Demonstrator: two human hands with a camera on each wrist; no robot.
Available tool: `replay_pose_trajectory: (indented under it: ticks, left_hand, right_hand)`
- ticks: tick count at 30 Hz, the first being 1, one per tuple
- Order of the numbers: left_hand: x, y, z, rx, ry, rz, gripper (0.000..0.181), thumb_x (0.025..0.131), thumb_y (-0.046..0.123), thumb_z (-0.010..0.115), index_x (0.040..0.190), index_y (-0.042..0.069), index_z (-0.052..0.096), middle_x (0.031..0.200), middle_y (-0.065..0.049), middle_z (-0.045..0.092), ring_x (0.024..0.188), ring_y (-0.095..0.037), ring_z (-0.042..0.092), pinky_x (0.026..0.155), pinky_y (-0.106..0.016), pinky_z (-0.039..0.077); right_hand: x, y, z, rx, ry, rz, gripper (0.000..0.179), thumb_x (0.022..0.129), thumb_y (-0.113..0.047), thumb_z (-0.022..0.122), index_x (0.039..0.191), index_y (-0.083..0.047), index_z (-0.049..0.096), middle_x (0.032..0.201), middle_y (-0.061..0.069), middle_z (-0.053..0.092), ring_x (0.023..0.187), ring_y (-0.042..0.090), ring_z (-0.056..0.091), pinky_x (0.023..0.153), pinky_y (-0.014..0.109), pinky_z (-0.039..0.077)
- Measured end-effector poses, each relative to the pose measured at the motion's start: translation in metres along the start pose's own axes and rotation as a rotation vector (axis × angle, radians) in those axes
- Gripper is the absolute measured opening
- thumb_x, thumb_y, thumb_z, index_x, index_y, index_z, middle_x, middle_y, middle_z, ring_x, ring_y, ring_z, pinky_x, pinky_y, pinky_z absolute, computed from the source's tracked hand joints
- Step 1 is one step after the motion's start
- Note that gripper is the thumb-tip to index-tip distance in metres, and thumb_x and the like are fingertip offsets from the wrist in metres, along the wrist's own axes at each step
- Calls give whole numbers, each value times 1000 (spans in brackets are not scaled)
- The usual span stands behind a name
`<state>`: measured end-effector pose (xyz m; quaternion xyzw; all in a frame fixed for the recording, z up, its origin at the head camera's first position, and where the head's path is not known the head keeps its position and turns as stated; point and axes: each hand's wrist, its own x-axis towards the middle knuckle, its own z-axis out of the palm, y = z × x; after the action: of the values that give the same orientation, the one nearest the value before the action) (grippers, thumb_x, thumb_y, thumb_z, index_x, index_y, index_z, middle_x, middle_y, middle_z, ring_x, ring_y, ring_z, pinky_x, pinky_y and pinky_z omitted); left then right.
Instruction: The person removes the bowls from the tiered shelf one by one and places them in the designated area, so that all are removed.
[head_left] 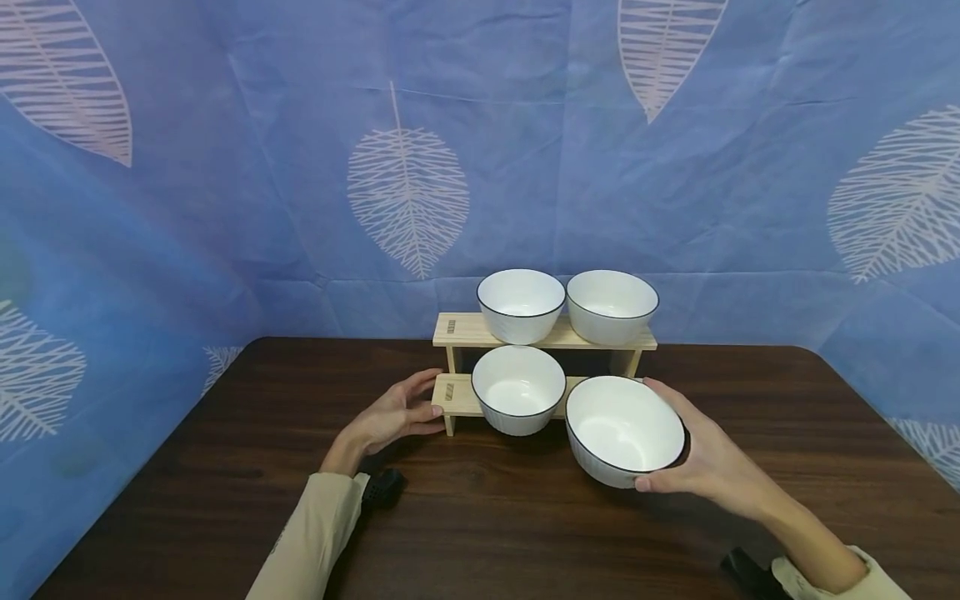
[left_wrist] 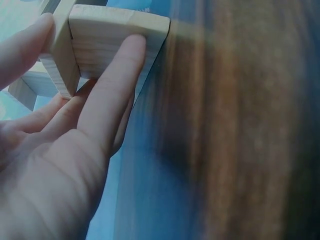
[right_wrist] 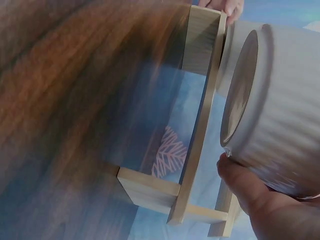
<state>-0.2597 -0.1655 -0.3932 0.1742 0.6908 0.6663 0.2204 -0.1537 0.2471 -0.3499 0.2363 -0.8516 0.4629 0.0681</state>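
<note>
Held bowl [head_left: 625,429] hovers over dark wooden table [head_left: 495,533], blue leaf-print cloth [head_left: 517,183] behind

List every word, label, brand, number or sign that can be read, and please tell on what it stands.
No text can be read.
Upper shelf: dark mark at left end, too small to read.
Lower shelf: similar mark at left end, too small to read.
Left sleeve: faint mark, too small to read.

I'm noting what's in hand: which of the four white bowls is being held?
The front-right bowl: the right hand grips its side. No hand holds the front-left bowl or the two back bowls.
</note>
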Motion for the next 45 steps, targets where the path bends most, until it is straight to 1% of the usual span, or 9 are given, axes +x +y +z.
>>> replay_pose_trajectory:
  ticks: [5, 9, 12, 18, 24, 30, 37, 41, 45]
  left_hand:
    - [2, -1, 0, -5, -13, 6, 72, 103, -6, 51, 161, -1, 8, 162, -28, 19, 132, -43, 49, 102, -49, 49]
    - [0, -1, -2, -3, -17, 6, 72, 104, -6, 50, 161, -1, 8, 163, -28, 17, 131, -42, 50, 103, -48, 49]
    - [-1, 0, -2, -3, -19, 5, 72, 104, -6, 50, 161, -1, 8, 164, -27, 16, 130, -41, 51, 103, -48, 49]
    - [1, 0, -2, -12, -46, 20, 72, 104, -4, 51, 161, -1, 7, 163, -28, 15, 132, -44, 49, 104, -49, 48]
    - [1, 1, -2, -6, -34, 15, 71, 104, -5, 49, 161, 0, 7, 164, -28, 15, 133, -48, 46, 103, -49, 49]
    - [1, 2, -3, -1, -24, 16, 71, 104, -6, 49, 161, 0, 8, 163, -27, 16, 131, -45, 49, 103, -49, 49]
    - [2, 2, -3, -5, -28, 18, 70, 104, -6, 49, 161, -1, 8, 163, -27, 17, 130, -42, 51, 102, -49, 49]
    - [2, 2, -3, -17, -28, 15, 71, 104, -7, 49, 161, -1, 8, 163, -27, 16, 129, -40, 52, 103, -49, 49]
    - [1, 2, -3, -23, -27, 17, 71, 104, -7, 49, 161, -1, 8, 164, -27, 16, 129, -40, 52, 103, -49, 49]
  right_hand:
    - [-4, -3, 5, 26, -18, -8, 114, 65, -2, 91, 158, 0, 26, 150, 29, 38, 115, -3, 49, 81, 26, 54]
    - [-5, -6, 10, 60, -52, -4, 114, 66, -3, 91, 158, 3, 24, 152, 31, 34, 117, -1, 49, 81, 26, 55]
    - [-6, -8, 13, 69, -70, -16, 114, 66, -5, 91, 158, 3, 24, 150, 30, 38, 116, 3, 52, 82, 27, 55]
    - [-8, -10, 18, 42, -74, -38, 115, 65, -8, 93, 158, 2, 26, 152, 30, 36, 120, 0, 48, 86, 25, 53]
    - [-5, -11, 24, 88, -118, -39, 115, 64, -7, 93, 157, 3, 26, 150, 31, 37, 120, 5, 50, 84, 27, 55]
    - [-2, -14, 32, 96, -165, -58, 116, 64, -10, 95, 157, 3, 26, 148, 29, 42, 121, 9, 51, 85, 28, 54]
    - [2, -16, 43, 166, -222, -81, 113, 66, -8, 94, 156, 3, 27, 146, 28, 44, 122, 12, 52, 88, 29, 54]
    - [2, -18, 49, 136, -241, -101, 113, 65, -13, 96, 156, 3, 30, 145, 27, 45, 122, 13, 52, 90, 29, 52]
    - [6, -21, 55, 108, -264, -97, 112, 65, -18, 97, 153, 7, 31, 142, 24, 49, 121, 15, 54, 92, 29, 51]
